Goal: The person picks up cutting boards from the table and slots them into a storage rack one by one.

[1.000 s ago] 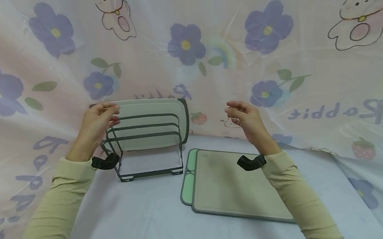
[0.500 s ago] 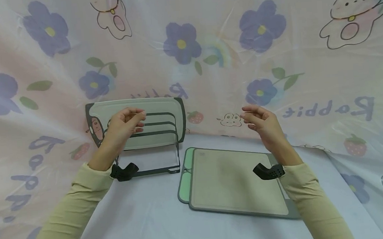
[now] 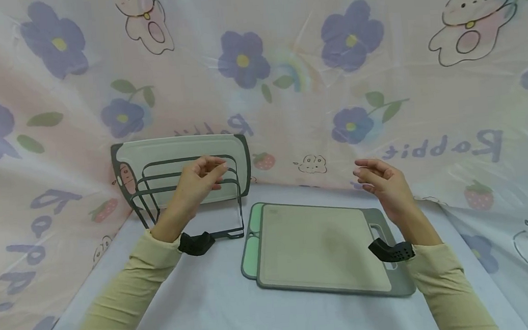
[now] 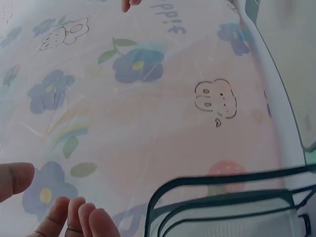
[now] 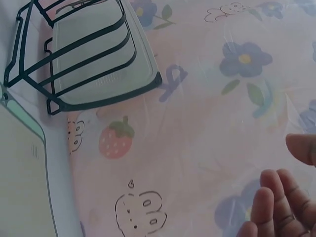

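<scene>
My left hand (image 3: 194, 188) hovers in front of the dark wire rack (image 3: 187, 186), thumb and fingers apart in the left wrist view and holding nothing. Behind the rack's bars, a pale cutting board (image 3: 177, 147) with dark ends stands on its long edge. To the right, a beige cutting board (image 3: 316, 248) with a grey border and a handle slot lies flat. It overlaps a green-edged board (image 3: 253, 252) beneath, mostly hidden. Above the beige board's right end is my right hand (image 3: 387, 189), its fingers loosely bent around nothing, as the right wrist view also shows.
A white cloth (image 3: 237, 310) covers the table. Behind it and at the sides hangs a curtain (image 3: 302, 126) printed with flowers and rabbits. Each wrist wears a black camera mount (image 3: 197, 244).
My left hand has moved right, from the rack's left side across its front. My right hand has shifted right and lower. The head view has turned slightly; rack and boards stay put.
</scene>
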`<act>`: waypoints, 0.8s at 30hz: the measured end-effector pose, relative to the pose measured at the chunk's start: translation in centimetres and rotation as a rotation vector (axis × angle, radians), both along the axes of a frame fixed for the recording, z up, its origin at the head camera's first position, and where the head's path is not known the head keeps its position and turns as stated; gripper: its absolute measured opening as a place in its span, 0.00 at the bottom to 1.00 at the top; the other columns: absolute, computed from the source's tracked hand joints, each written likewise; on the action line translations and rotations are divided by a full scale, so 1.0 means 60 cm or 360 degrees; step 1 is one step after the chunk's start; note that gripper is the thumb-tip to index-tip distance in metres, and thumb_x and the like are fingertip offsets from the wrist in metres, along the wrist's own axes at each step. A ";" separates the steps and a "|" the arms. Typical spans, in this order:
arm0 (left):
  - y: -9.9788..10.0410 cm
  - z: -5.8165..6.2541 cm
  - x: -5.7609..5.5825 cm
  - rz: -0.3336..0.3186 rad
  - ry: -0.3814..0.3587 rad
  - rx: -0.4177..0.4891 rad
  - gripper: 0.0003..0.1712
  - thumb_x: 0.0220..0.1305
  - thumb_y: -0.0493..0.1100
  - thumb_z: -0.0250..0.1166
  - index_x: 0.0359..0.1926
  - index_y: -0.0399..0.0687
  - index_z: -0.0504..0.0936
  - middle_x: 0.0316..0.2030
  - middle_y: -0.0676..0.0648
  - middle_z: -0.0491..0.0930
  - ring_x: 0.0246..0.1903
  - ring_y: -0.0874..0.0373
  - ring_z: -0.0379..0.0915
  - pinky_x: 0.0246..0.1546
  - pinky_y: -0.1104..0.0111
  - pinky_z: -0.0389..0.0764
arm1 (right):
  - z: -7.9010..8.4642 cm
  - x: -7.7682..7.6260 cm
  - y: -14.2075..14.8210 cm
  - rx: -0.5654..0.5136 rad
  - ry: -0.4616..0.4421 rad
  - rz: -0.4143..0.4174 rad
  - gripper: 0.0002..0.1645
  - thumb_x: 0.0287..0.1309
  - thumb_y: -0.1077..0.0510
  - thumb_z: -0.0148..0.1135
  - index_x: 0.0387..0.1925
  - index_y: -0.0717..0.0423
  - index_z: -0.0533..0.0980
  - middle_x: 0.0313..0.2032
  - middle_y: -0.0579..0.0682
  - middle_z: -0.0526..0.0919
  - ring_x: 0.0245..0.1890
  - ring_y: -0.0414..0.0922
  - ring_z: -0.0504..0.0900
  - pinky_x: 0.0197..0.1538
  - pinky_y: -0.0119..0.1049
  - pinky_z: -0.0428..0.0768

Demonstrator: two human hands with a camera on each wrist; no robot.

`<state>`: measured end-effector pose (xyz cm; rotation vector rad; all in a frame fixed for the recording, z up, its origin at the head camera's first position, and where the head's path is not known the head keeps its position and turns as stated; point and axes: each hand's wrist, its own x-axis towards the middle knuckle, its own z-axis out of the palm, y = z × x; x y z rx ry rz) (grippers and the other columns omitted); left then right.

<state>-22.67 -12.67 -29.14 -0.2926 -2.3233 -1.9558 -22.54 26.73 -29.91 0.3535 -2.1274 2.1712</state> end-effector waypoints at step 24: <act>0.090 -0.085 0.003 -0.0186 -0.0055 -0.0024 0.11 0.68 0.41 0.63 0.46 0.36 0.78 0.41 0.44 0.76 0.37 0.51 0.73 0.38 0.67 0.79 | -0.075 0.044 0.123 0.0273 -0.0029 -0.0008 0.14 0.68 0.64 0.56 0.50 0.46 0.76 0.40 0.41 0.78 0.39 0.38 0.76 0.41 0.28 0.75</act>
